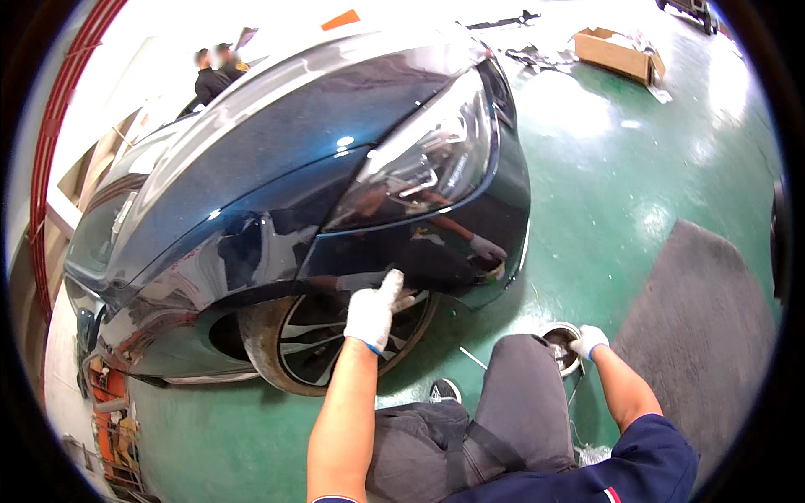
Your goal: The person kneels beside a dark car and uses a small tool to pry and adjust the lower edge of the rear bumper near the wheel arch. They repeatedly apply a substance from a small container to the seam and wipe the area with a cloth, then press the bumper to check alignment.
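Observation:
My left hand (373, 313), in a white work glove, is at the wheel-arch edge of a dark blue car's front bumper (369, 258). One finger lies up against the painted outside and another reaches under the edge, so the hand closes on it. Behind that hand is the front wheel (314, 339). Low at the right, my gloved right hand (589, 339) reaches into a round metal bowl (550, 329) beside my knee. Its fingertips are over small dark contents too small to name, and I cannot see whether they hold anything.
The headlight (428, 163) is above the bumper. A dark mat (700, 327) lies on the green floor at right. Farther back are an open cardboard box (616, 54) and loose parts (537, 57). Two people (216, 74) stand beyond the car. A rack (113, 419) stands lower left.

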The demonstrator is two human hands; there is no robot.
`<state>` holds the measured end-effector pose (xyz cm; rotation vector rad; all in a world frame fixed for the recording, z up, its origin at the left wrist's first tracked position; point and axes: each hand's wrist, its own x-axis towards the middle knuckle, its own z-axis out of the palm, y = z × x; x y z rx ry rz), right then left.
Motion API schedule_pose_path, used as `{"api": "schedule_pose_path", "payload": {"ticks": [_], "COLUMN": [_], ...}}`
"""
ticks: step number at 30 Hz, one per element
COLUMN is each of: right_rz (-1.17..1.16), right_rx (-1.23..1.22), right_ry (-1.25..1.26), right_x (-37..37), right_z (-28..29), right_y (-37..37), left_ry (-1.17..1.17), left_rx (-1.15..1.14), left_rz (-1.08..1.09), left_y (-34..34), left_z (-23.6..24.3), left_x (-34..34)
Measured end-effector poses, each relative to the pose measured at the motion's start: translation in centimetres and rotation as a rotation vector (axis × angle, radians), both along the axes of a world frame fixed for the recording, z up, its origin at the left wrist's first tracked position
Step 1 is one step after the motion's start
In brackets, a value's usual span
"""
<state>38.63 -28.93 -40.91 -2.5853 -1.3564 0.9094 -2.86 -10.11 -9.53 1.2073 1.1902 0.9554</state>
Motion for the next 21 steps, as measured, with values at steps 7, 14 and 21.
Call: {"api": "schedule_pose_path", "payload": {"ticks": [7,14,21], "right_rz": [-0.474,-0.792,-0.772], "right_rx": [0.171,0.151,0.759], "right_ry": [-0.161,-0.006,0.019], "right_x": [5.5,10.8,0.3], "right_z": [-5.0,-7.4,1.5], "right_y": [-0.5,-4.7,-4.0], "left_ry": [-0.057,0.289,0.459], "left_rx": [-0.012,0.308,1.032], "left_rz": [0.047,0.056,0.461], "left_y": [-2.3,-7.1,-6.4], "left_z": [2.1,9.1,19.9], "left_x": [-2.8,-8.3,-15.4]}}
